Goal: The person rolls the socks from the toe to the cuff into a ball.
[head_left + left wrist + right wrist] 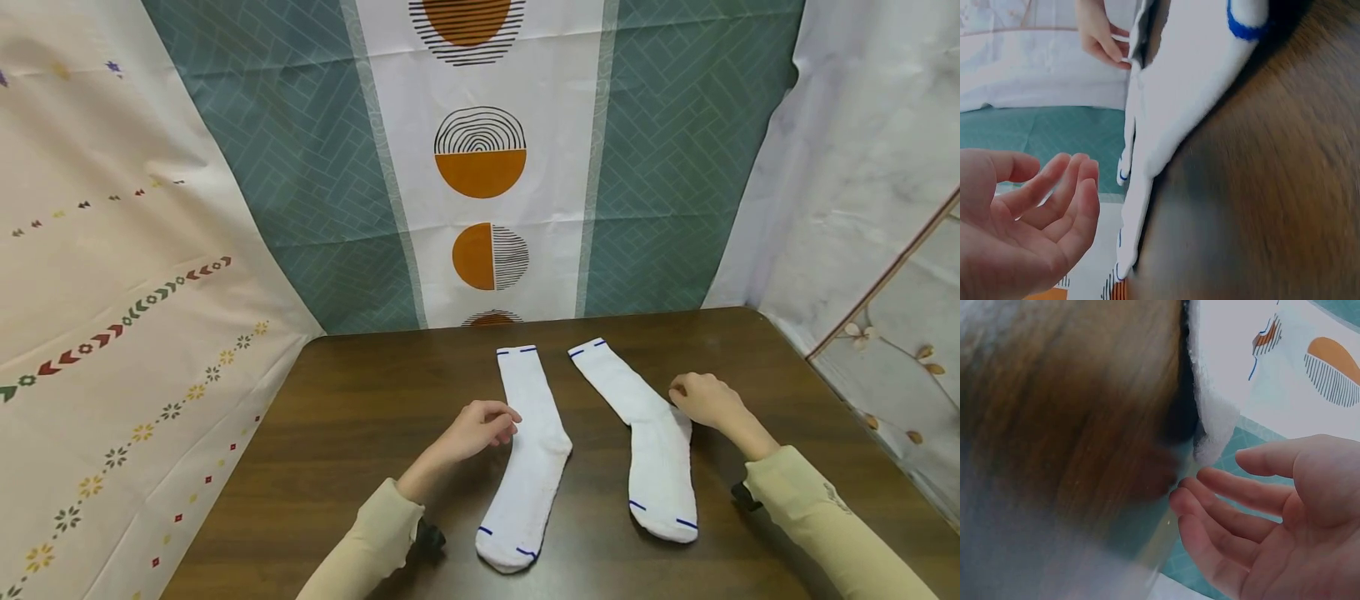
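Two white socks with blue marks at cuff and toe lie flat, toes toward me. The left sock point(527, 454) stretches down the table's middle. Its neighbour, the right sock point(651, 437), bends at the heel. My left hand point(482, 429) hovers beside the left sock's leg, fingers loosely bent with nothing between them; the left wrist view shows the hand point(1035, 225) apart from the fabric. Close by the right sock's heel is my right hand point(705, 400). In the right wrist view its relaxed fingers point(1235, 487) reach near the sock's edge point(1213, 425), holding nothing.
The dark wooden table point(360, 400) has rounded far corners. Behind it hangs a green and white cloth point(517, 92) with orange circles. A cream patterned cloth point(150, 275) runs along the left, and a pale marbled cloth point(862, 192) along the right.
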The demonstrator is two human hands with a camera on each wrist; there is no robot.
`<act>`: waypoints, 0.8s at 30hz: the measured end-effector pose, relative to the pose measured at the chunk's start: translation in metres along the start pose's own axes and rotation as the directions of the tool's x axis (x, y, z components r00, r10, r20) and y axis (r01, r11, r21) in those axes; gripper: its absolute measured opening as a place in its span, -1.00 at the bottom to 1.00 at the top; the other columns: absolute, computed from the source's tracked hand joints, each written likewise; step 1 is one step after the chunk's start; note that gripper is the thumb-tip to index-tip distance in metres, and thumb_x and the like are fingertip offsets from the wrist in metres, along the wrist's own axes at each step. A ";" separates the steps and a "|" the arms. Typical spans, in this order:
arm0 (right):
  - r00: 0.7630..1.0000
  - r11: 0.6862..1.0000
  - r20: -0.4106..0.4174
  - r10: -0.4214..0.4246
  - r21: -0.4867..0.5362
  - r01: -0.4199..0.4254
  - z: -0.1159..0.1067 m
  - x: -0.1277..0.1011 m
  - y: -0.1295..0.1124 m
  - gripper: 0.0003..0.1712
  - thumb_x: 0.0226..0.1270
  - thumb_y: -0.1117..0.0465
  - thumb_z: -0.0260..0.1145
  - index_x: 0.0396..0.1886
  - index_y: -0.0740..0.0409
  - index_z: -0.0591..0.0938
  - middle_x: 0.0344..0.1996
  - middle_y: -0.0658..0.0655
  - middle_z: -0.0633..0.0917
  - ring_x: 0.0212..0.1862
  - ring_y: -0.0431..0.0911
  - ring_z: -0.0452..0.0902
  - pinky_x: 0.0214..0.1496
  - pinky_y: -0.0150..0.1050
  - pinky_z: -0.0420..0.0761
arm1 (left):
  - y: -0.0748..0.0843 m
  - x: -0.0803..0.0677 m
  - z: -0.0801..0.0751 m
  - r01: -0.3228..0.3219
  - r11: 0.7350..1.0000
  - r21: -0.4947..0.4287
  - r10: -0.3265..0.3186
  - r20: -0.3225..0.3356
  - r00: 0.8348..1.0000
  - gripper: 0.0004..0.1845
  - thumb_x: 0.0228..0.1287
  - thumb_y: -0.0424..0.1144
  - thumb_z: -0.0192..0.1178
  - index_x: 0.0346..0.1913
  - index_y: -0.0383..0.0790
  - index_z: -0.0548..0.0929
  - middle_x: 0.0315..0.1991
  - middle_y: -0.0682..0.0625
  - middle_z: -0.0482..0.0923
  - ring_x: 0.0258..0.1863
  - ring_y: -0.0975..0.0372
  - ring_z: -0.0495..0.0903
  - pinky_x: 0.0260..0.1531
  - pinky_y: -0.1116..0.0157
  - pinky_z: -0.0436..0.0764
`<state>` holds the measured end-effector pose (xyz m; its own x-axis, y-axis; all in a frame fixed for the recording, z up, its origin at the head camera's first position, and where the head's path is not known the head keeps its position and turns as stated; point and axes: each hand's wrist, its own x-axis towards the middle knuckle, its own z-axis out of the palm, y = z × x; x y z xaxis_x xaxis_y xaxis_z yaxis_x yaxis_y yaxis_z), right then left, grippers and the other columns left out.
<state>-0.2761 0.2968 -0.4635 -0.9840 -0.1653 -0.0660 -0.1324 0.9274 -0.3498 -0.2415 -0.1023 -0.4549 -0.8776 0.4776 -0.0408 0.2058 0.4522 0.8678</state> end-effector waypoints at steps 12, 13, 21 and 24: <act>1.000 1.000 0.014 0.016 -0.001 -0.016 -0.003 -0.002 -0.005 -0.62 0.34 0.16 0.10 -0.02 0.33 0.62 -0.09 0.43 0.65 -0.31 0.13 0.59 -0.42 0.03 0.53 | 0.005 0.002 0.008 0.010 1.000 -0.026 -0.007 0.138 0.990 -0.70 0.46 -0.24 0.00 0.00 -0.38 0.63 -0.19 -0.25 0.66 -0.24 -0.02 0.68 -0.24 0.25 0.67; 1.000 1.000 0.017 0.018 -0.003 -0.018 -0.003 -0.001 -0.005 -0.61 0.35 0.15 0.10 -0.01 0.33 0.61 -0.08 0.43 0.65 -0.30 0.14 0.60 -0.41 0.03 0.53 | 0.006 0.003 0.009 0.013 1.000 -0.027 -0.009 0.146 0.989 -0.70 0.46 -0.25 0.00 0.01 -0.38 0.62 -0.20 -0.26 0.67 -0.24 -0.01 0.68 -0.24 0.24 0.67; 0.998 0.999 0.052 0.032 0.021 -0.033 -0.002 -0.002 -0.008 -0.62 0.34 0.14 0.11 -0.04 0.35 0.58 -0.21 0.33 0.67 -0.32 0.08 0.55 -0.39 -0.03 0.50 | 0.015 0.004 0.028 0.120 0.974 -0.193 -0.060 0.293 0.954 -0.64 0.47 -0.28 -0.03 0.20 -0.42 0.45 -0.09 -0.34 0.63 -0.19 0.05 0.69 -0.12 0.20 0.67; 0.998 0.999 0.056 0.024 0.032 -0.025 0.000 -0.002 -0.009 -0.63 0.34 0.14 0.11 -0.06 0.36 0.58 -0.24 0.30 0.67 -0.34 0.03 0.52 -0.39 -0.07 0.49 | 0.019 0.005 0.037 0.182 0.955 -0.236 -0.083 0.377 0.923 -0.61 0.47 -0.28 -0.05 0.22 -0.47 0.41 -0.03 -0.38 0.60 -0.14 0.02 0.68 -0.06 0.18 0.65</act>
<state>-0.2730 0.2885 -0.4598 -0.9787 -0.1619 -0.1265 -0.1034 0.9201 -0.3779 -0.2262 -0.0640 -0.4570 -0.6638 0.6866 -0.2964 -0.0657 0.3412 0.9377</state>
